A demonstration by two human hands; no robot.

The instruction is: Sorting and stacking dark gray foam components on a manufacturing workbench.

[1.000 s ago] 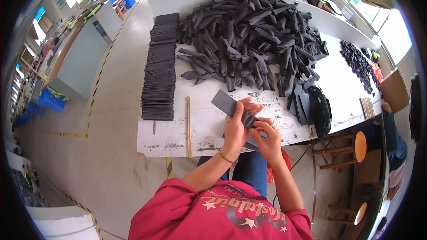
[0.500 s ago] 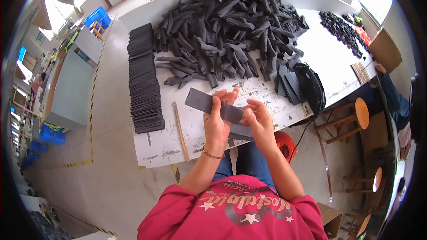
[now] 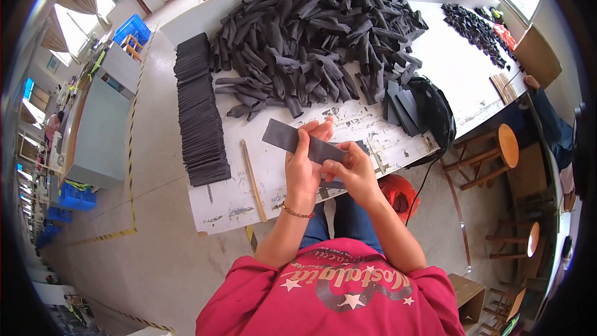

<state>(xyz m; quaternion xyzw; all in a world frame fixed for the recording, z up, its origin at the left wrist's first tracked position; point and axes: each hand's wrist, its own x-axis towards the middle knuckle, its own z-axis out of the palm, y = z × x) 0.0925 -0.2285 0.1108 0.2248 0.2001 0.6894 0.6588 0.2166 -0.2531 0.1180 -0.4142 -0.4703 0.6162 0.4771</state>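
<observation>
A flat black fabric strip [image 3: 283, 135] is held slantwise above the table's near edge. My left hand [image 3: 301, 168] grips it around the middle, thumb on top and fingers behind, the fingertips showing past its far edge. At the strip's right end, my right hand [image 3: 356, 171] pinches it between thumb and fingers. More dark flat pieces [image 3: 334, 184] lie partly hidden under my hands. Beyond them rises a big heap of rolled black fabric tubes [image 3: 311, 43]. A long neat stack of flattened black strips [image 3: 202, 112] runs along the table's left side.
A thin wooden stick [image 3: 253, 180] lies left of my hands. Dark flat pieces [image 3: 403, 111] and a black bag [image 3: 440, 115] sit at the right edge, a cord hanging down. Small black pieces [image 3: 476, 34] cover the far right. Below are a red bag [image 3: 401, 196] and wooden stools [image 3: 507, 147].
My right hand has closed in on the strip's right end, its thumb now pressed flat on it. The strip looks straighter. The whole view has shifted slightly.
</observation>
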